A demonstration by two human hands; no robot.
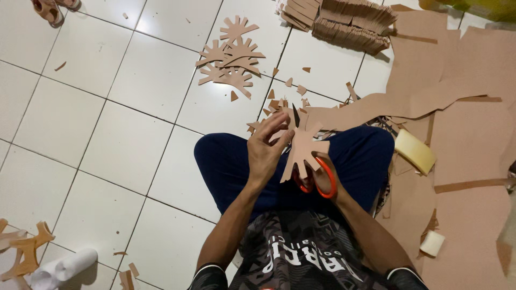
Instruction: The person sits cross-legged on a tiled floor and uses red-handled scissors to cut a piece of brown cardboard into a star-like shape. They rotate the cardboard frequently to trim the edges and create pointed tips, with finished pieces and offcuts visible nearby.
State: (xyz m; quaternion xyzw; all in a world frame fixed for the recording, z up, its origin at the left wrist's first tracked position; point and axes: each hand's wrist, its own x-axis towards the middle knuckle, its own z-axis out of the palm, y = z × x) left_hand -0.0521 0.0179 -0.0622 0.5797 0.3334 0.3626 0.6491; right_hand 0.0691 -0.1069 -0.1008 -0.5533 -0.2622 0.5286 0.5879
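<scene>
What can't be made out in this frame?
Head view:
- Right hand: mostly behind the cardboard cutout and the scissors handles.
- Scissor blades: mostly behind the cutout; only a tip shows.
- Paper roll: cut off at the bottom edge.
- Left hand: whether its fingers grip the cutout is unclear.

Glossy white square-tiled floor [107, 123] with thin dark grout lines is reflecting soft overhead light. Large brown cardboard sheets [467, 156] are covering its right side. Small brown cardboard scraps [285, 91] are lying scattered mid-floor. A white paper roll [64, 267] is lying at lower left; sandals [54, 8] are sitting at upper left.
</scene>
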